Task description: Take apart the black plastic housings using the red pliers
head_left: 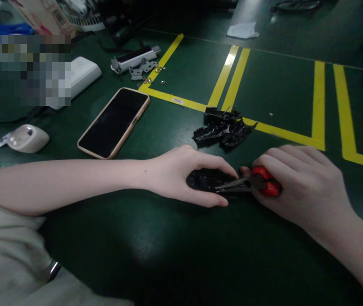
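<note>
While my left hand [181, 170] curls around a small black part [205, 180], my right hand [305, 187] is closed on the red handles of a pair of pliers [256, 182]. The left fingers are spread only as wide as the part, bracing it from both sides; the right ones are wrapped tight.

The part lies low over the counter [156, 238], between my two hands. It is dark and elongated, rounded at the end nearest my palm, with ridges along its top; my grip hides some of it. The slim metal nose of the pliers reaches across it from the right, but I cannot tell whether the tips pinch it.

Just beyond my knuckles sits a jagged cluster of black pieces [224, 127], so my reach is tightest there. The phone [114, 123] lies slantwise beyond my left forearm, its lower corner near my skin. Farther off, yellow tape [177, 102] frames sections of green surface, with small metal rings [149, 80] scattered by one corner. Towards my body, a broad stretch of green spreads between my forearms, giving my elbows room.
</note>
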Motion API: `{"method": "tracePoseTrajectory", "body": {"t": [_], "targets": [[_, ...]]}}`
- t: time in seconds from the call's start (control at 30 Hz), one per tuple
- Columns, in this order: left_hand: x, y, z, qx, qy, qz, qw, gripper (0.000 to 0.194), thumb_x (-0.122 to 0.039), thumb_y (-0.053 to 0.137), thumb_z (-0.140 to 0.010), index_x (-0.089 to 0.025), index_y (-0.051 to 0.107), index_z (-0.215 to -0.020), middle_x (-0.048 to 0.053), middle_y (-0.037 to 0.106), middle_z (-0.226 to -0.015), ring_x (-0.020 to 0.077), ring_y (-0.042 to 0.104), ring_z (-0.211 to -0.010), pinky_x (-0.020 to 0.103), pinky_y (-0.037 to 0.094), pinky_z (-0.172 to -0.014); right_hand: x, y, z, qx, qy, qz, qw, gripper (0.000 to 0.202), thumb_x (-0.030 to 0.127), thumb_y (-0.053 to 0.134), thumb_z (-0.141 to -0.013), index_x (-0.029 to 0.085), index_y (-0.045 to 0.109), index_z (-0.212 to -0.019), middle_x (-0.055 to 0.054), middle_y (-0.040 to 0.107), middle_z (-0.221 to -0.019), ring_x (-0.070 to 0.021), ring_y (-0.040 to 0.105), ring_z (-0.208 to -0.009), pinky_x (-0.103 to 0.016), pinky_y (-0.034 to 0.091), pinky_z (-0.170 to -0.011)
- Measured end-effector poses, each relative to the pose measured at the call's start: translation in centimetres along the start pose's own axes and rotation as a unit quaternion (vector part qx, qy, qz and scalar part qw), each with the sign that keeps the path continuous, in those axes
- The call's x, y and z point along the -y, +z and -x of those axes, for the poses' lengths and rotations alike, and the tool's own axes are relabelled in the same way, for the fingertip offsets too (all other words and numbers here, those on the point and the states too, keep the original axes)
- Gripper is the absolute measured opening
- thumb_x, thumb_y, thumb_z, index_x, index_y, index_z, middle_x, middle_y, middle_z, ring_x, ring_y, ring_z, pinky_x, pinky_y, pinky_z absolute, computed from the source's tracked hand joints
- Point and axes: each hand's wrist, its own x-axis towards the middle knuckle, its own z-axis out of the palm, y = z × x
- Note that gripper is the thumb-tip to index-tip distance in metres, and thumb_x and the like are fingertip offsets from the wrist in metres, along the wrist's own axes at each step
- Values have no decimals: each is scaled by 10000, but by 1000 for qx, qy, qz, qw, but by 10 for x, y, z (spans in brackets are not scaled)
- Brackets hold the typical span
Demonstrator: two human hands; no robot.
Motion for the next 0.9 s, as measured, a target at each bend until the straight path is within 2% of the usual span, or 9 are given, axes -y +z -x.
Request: {"method": "tracePoseTrajectory", "body": {"t": [0.37,0.53,0.9], "targets": [[-1,0,0,-6,-15,19,1000,415,-330,739,-848,-139,635,-1202,53,724,-1050,144,686,-844,228,535,-726,-2,5,4,2,27,-23,999,170,297,558,-888,174,519,-778,-48,557,-742,-191,517,-687,-320,420,-629],[0,-1,0,-3,-1,9,1000,454,-339,724,-859,-87,625,-1224,81,718,-1077,146,687,-869,226,531,-744,-3,4,4,2,23,-32,999,180,303,561,-895,175,511,-779,-43,550,-745,-188,519,-682,-322,435,-638],[0,1,0,-6,-4,9,1000,464,-350,727,-857,-90,628,-1228,89,722,-1092,159,691,-861,243,528,-726,0,0,1,3,5,-18,1000,122,233,525,-892,161,523,-793,-55,557,-744,-192,525,-692,-318,434,-635]]}}
